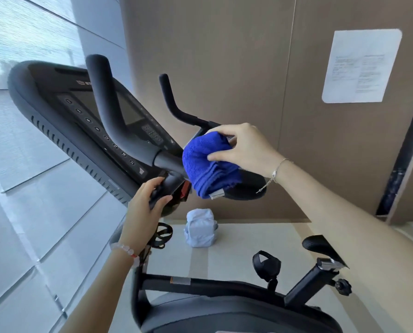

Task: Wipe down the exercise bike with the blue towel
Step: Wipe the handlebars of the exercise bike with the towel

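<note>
The towel [210, 164] is lying folded thick over the middle of the handlebar [109, 111], where the two horns meet, with its loose end and label hanging down on my side. My right grip [244, 147] is clamping it there, fingers over the top and thumb pressing the near face. I think that is so the cloth wraps the tube and rubs all round instead of sliding off. The folds are giving me a padded wad that fills the palm.

My left grip [145, 205] is closing round a black part of the stem [171, 181] just below the bar. I am probably steadying the front end so that it is not swinging under the pressure of the wiping. I cannot tell exactly what the part is.

The rest of the bike [224, 284] is standing on the floor [248, 236] beneath my arms, with the pedal [266, 263] and seat [320, 246] to my right, and nothing is touching them. I judge the job to be at an early stage, with the bar first and the lower parts to follow.

A white bundle [200, 228] is sitting at the floor's far edge, against the wall [224, 56]. A large console [80, 104], seemingly another machine's, is standing behind the left horn. A printed sheet [361, 66] is hanging on the wall, well apart from everything.
</note>
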`<state>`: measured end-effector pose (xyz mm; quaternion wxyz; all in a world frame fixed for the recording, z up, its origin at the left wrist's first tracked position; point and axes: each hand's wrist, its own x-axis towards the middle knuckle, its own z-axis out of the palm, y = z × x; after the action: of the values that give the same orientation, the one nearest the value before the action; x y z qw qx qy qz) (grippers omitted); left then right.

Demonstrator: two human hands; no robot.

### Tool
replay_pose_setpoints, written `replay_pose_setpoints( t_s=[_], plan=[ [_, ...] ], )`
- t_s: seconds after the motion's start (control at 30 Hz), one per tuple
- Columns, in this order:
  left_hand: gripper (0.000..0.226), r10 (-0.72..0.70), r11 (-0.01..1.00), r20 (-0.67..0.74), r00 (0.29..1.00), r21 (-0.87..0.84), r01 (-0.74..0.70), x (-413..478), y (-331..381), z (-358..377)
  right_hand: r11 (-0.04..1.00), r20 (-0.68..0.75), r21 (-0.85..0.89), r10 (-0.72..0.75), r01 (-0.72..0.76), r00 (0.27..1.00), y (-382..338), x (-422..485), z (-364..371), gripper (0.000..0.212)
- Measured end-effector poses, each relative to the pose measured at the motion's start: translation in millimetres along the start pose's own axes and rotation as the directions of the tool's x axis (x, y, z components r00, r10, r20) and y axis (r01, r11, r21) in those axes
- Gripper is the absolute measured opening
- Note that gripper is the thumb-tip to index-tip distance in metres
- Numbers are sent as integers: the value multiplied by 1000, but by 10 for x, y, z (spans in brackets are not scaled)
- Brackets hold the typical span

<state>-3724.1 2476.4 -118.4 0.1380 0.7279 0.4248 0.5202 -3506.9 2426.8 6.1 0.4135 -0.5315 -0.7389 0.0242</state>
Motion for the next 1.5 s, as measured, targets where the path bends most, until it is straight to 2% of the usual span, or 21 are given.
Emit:
replay_pose_setpoints(
  t_s=[0.17,0.4,0.63,0.73,0.93,1.1,1.33,1.5],
  plan=[
    [35,-51,997,-34,998,57,52,-58,109,43,994,102,104,-33,22,994,374,-144,-270,32],
    [36,-101,988,-103,990,107,112,-91,218,117,990,115,104,85,-97,990,937,-334,-533,36],
    [32,-136,980,-85,987,132,146,-109,270,85,984,138,146,80,-100,987,1111,-385,-645,40],
    [32,-140,976,-86,986,156,152,-100,288,85,975,140,212,42,-72,989,1079,-412,-614,40],
    [32,-140,969,-86,986,194,155,-87,339,91,947,146,314,-123,72,982,641,-392,-452,37],
    [31,-150,966,-76,986,203,163,-83,295,87,962,89,215,-192,169,977,416,-381,-220,37],
    [32,-133,969,-68,989,199,144,-100,312,94,973,-14,193,-125,125,992,647,-698,-317,42],
    [31,-117,975,-82,990,182,130,-96,293,96,983,-72,182,9,4,997,889,-879,-471,44]
  ],
)
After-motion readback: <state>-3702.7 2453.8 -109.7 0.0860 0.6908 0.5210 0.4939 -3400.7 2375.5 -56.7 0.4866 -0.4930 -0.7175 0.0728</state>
